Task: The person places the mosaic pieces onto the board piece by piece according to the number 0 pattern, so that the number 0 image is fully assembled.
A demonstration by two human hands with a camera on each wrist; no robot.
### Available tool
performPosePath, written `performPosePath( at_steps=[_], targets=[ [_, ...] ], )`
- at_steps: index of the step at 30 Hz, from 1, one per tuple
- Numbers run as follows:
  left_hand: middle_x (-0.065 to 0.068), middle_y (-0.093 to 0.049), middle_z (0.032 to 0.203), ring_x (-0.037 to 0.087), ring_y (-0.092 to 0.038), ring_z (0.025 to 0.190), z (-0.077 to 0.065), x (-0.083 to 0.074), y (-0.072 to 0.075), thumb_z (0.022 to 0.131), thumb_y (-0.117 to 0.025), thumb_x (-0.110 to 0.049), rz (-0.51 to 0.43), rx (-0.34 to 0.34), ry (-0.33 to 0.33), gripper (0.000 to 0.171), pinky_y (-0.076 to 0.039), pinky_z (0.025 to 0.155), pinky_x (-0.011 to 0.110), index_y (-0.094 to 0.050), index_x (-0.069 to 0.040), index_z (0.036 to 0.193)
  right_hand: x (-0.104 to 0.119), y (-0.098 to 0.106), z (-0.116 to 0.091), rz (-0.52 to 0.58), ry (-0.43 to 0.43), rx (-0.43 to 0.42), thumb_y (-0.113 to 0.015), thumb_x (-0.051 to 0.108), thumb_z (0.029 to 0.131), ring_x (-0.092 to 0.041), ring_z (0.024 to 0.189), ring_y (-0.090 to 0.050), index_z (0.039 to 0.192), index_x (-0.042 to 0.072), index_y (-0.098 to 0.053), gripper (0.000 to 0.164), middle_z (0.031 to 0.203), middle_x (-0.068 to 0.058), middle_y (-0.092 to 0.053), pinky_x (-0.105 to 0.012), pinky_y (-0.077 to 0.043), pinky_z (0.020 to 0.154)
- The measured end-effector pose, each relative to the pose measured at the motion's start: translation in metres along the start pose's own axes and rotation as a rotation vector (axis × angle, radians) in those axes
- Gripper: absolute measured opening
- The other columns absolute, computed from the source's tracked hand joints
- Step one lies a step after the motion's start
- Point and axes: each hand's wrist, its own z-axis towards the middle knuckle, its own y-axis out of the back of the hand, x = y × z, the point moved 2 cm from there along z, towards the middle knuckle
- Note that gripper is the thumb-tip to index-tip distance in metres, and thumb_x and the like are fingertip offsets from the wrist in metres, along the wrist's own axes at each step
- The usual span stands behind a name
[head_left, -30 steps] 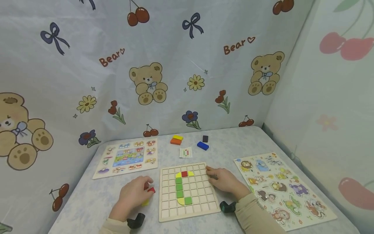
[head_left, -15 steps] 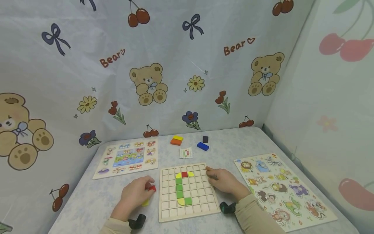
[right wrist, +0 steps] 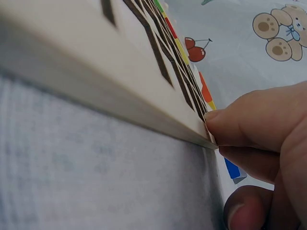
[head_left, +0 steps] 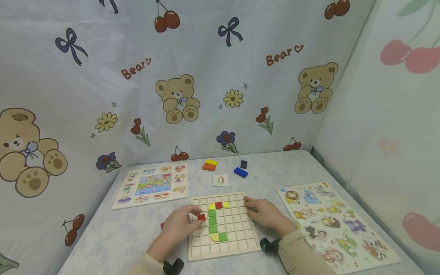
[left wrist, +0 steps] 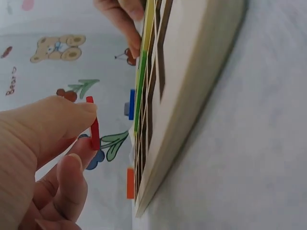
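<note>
In the head view my left hand (head_left: 180,223) pinches a small red tile (head_left: 201,217) between thumb and finger, above the left columns of a wooden grid board (head_left: 237,225). The left wrist view shows this red tile (left wrist: 94,124) held edge-on, apart from the board. My right hand (head_left: 264,214) grips the board's right edge near its far corner, with the thumb on top in the right wrist view. Green tiles (head_left: 212,220), yellow curved tiles (head_left: 214,237) and a red tile (head_left: 219,205) sit in the grid. Another red piece (head_left: 162,225) shows partly behind my left hand.
A small pattern card (head_left: 220,180) lies behind the board, near orange (head_left: 209,167), yellow (head_left: 211,162), blue (head_left: 241,172) and black (head_left: 243,164) blocks. Picture puzzle boards lie at the left (head_left: 151,185) and right (head_left: 338,225). A printed cloth wall stands behind.
My left hand has lifted the red tile off the table left of the board and carried it right, over the grid. The right hand stays at the board's edge.
</note>
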Motion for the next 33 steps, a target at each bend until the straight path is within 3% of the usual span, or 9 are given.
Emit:
performPosePath(
  at_steps=[7,14,24,33],
  targets=[
    [-0.021,-0.07,0.1,0.003,-0.055,0.07,0.023,-0.029,-0.018,0.089,-0.08,-0.039,0.055,0.072,-0.087,0.026,-0.046,0.062,0.026,-0.073,-0.03,0.112,-0.005,0.003,-0.003,-0.01,-0.019,-0.021,-0.066,0.019,0.1,-0.034,0.143,-0.048,0.137,0.007,-0.066,0.039,0.155,-0.001,-0.052,-0.055,-0.039,0.114],
    [-0.02,-0.068,0.094,0.002,-0.061,0.086,0.039,-0.046,-0.03,0.088,-0.081,-0.038,0.101,0.179,-0.091,0.021,-0.049,0.076,0.032,-0.072,-0.031,0.106,-0.005,0.002,-0.003,0.001,0.012,-0.01,-0.066,0.019,0.1,-0.034,0.143,-0.048,0.138,0.006,-0.065,0.04,0.156,-0.004,-0.051,-0.055,-0.041,0.113],
    [-0.018,-0.069,0.094,0.004,-0.059,0.083,0.062,-0.06,-0.043,0.086,-0.083,-0.035,0.138,0.19,-0.094,0.017,-0.05,0.076,0.032,-0.072,-0.03,0.098,0.002,0.003,-0.001,0.0,0.022,-0.001,-0.067,0.018,0.099,-0.035,0.143,-0.048,0.138,0.006,-0.065,0.041,0.155,-0.005,-0.051,-0.055,-0.04,0.114],
    [-0.02,-0.063,0.076,0.003,-0.055,0.066,0.071,-0.068,-0.046,0.087,-0.082,-0.028,0.201,0.235,-0.176,0.011,-0.045,0.06,0.027,-0.074,-0.03,0.081,0.002,0.0,0.0,0.006,0.021,-0.004,-0.067,0.017,0.1,-0.034,0.143,-0.048,0.137,0.005,-0.065,0.04,0.155,-0.005,-0.051,-0.055,-0.041,0.113]
  ],
)
